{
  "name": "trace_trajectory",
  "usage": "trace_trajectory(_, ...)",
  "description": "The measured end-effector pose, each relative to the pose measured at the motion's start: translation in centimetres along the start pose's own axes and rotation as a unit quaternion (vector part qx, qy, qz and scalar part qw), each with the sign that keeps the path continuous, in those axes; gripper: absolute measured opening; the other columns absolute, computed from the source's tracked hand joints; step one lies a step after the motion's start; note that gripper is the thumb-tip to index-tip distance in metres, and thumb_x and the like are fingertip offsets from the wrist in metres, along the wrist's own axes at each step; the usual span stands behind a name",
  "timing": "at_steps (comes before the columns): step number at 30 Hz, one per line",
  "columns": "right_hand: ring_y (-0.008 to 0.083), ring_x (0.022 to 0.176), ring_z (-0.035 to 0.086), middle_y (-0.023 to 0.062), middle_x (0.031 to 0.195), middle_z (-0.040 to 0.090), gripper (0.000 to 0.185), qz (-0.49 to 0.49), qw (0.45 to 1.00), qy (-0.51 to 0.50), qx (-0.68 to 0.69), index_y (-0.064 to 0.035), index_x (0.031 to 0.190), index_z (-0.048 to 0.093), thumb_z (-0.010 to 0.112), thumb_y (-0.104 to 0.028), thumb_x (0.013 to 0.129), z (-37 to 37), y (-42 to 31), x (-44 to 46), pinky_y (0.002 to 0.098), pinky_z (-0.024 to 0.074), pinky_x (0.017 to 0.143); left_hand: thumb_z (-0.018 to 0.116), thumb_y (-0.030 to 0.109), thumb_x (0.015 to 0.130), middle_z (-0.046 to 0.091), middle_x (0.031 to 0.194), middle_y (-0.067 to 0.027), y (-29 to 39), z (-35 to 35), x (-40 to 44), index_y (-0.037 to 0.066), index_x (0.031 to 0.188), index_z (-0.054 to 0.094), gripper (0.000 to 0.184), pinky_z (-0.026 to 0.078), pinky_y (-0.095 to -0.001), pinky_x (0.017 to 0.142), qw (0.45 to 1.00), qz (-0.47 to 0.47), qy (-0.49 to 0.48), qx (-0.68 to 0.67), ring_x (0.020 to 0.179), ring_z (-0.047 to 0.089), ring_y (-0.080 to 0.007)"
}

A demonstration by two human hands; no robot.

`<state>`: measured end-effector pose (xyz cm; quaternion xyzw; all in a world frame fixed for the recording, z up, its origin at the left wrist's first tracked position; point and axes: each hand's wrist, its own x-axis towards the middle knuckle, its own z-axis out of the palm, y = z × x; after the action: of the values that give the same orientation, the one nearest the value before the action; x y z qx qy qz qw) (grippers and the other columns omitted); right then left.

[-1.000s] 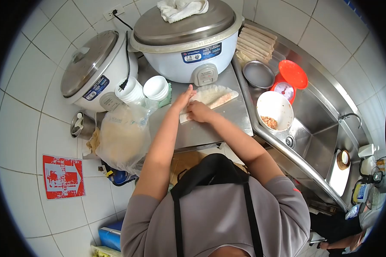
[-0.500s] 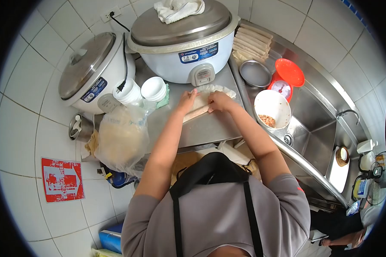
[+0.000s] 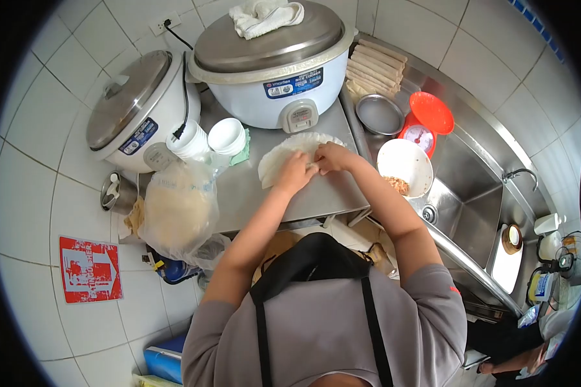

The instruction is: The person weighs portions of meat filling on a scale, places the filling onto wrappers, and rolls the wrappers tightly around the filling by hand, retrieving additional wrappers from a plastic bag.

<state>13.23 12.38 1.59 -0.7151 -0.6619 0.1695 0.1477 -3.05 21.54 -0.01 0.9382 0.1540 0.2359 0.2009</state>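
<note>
A thin round pale wrapper (image 3: 272,163) lies on the steel counter in front of the large rice cooker. My left hand (image 3: 295,173) is over its middle, fingers bent and pinched down on it. Close beside, my right hand (image 3: 333,158) has its fingers closed at the wrapper's right part, almost touching the left fingertips. What lies beneath the fingers is mostly hidden. To the right, a white tub (image 3: 419,161) holds some chopped orange-pink filling (image 3: 397,185). Several finished rolls (image 3: 376,68) are stacked at the back right.
Two rice cookers (image 3: 265,93) stand at the back and left. White cups (image 3: 227,137) and a plastic bag of round wrappers (image 3: 181,203) sit left. A metal bowl (image 3: 380,115), red scale (image 3: 419,137) and sink (image 3: 474,213) are right. Another person's arm (image 3: 516,361) shows lower right.
The wrapper, folded over in a long roll shape before, now spreads wider toward the left. My left hand has moved right and nearer me, close to my right hand.
</note>
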Motion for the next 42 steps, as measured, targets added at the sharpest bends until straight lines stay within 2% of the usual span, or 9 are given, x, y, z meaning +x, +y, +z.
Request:
trace_trajectory(12,0.0307,0.085,0.06,0.014,0.087,0.064,0.038,0.106,0.993,-0.037,0.031,-0.0023,0.093,0.065,0.075,-0.015,0.059,-0.9,3.0,-3.6,0.0375,0.0461,0.074,0.075,0.024,0.064,0.059,0.093,-0.0119,-4.4,-4.7,-5.2,0.001,0.094,0.063,0.039,0.045,-0.0366,0.078,0.99,-0.056,-0.093,-0.094,0.09,0.057,-0.0299)
trace_trajectory(15,0.0292,0.082,0.061,0.0145,0.088,0.065,0.037,-0.019,0.998,0.057,-0.006,-0.0023,0.098,0.064,0.072,-0.016,0.064,-1.6,1.8,-4.1,0.0363,0.0469,0.073,0.074,0.028,0.065,0.058,0.097,-0.0129,-2.0,-4.4,-3.8,0.001,0.099,0.062,0.045,0.045,-0.0371,0.082,0.994,-0.033,-0.087,-0.051,0.095,0.056,-0.0302)
trace_trajectory(18,0.0244,0.078,0.061,0.0129,0.087,0.066,0.031,0.052,0.97,0.106,0.214,-0.0021,0.1,0.063,0.064,-0.017,0.073,-1.7,3.0,-0.9,0.0334,0.0474,0.073,0.071,0.032,0.069,0.058,0.103,-0.0138,0.9,-0.6,-1.2,0.0,0.104,0.061,0.049,0.043,-0.0379,0.086,0.995,0.023,-0.072,-0.067,0.1,0.054,-0.0306)
trace_trajectory(24,0.0146,0.079,0.059,0.0053,0.09,0.064,0.022,0.132,0.943,-0.017,0.306,-0.0013,0.098,0.063,0.054,-0.011,0.08,-2.1,4.8,1.2,0.0274,0.0471,0.075,0.072,0.023,0.068,0.058,0.099,-0.0149,4.9,3.8,2.9,0.004,0.096,0.064,0.034,0.045,-0.0386,0.082,0.984,-0.004,-0.118,-0.136,0.094,0.056,-0.0307)
trace_trajectory(27,0.0138,0.078,0.058,0.0052,0.088,0.065,0.021,0.112,0.958,-0.004,0.264,-0.0017,0.096,0.064,0.054,-0.012,0.081,-1.2,5.5,1.4,0.0278,0.0469,0.075,0.073,0.019,0.066,0.059,0.094,-0.0133,4.7,4.5,2.5,0.004,0.093,0.064,0.032,0.046,-0.0391,0.079,0.983,-0.005,-0.117,-0.145,0.09,0.057,-0.0304)
trace_trajectory(33,0.0271,0.072,0.062,0.0141,0.084,0.066,0.024,0.047,0.976,0.121,0.177,-0.002,0.091,0.066,0.057,-0.02,0.078,-0.5,5.1,0.4,0.0345,0.0472,0.069,0.075,0.017,0.063,0.059,0.092,-0.0129,4.6,3.9,1.4,0.003,0.092,0.063,0.035,0.045,-0.039,0.079,0.986,0.004,-0.075,-0.15,0.091,0.056,-0.0309)
trace_trajectory(36,0.0325,0.075,0.061,0.0153,0.084,0.065,0.022,0.092,0.976,0.156,0.12,-0.0028,0.089,0.066,0.061,-0.019,0.075,-2.0,2.1,-2.9,0.037,0.0467,0.07,0.074,0.018,0.064,0.058,0.09,-0.0128,3.3,2.5,-0.1,0.003,0.092,0.063,0.034,0.045,-0.0382,0.078,0.992,0.018,-0.023,-0.123,0.09,0.055,-0.0309)
trace_trajectory(39,0.0327,0.081,0.059,0.0134,0.086,0.064,0.019,0.059,0.99,0.065,0.113,-0.0034,0.084,0.067,0.064,-0.017,0.071,0.6,-0.3,-4.4,0.0383,0.0463,0.072,0.073,0.019,0.066,0.058,0.089,-0.013,3.0,1.3,-1.7,0.003,0.093,0.064,0.032,0.045,-0.0371,0.076,0.993,-0.011,-0.046,-0.113,0.087,0.056,-0.0309)
trace_trajectory(42,0.0308,0.088,0.057,0.0122,0.088,0.062,0.018,0.057,0.992,0.104,0.048,-0.0035,0.08,0.066,0.066,-0.017,0.067,1.4,-1.6,-4.8,0.039,0.0457,0.076,0.072,0.018,0.067,0.058,0.088,-0.0123,2.8,0.8,-1.3,0.003,0.094,0.063,0.033,0.045,-0.0367,0.075,0.993,-0.008,-0.05,-0.109,0.086,0.056,-0.0306)
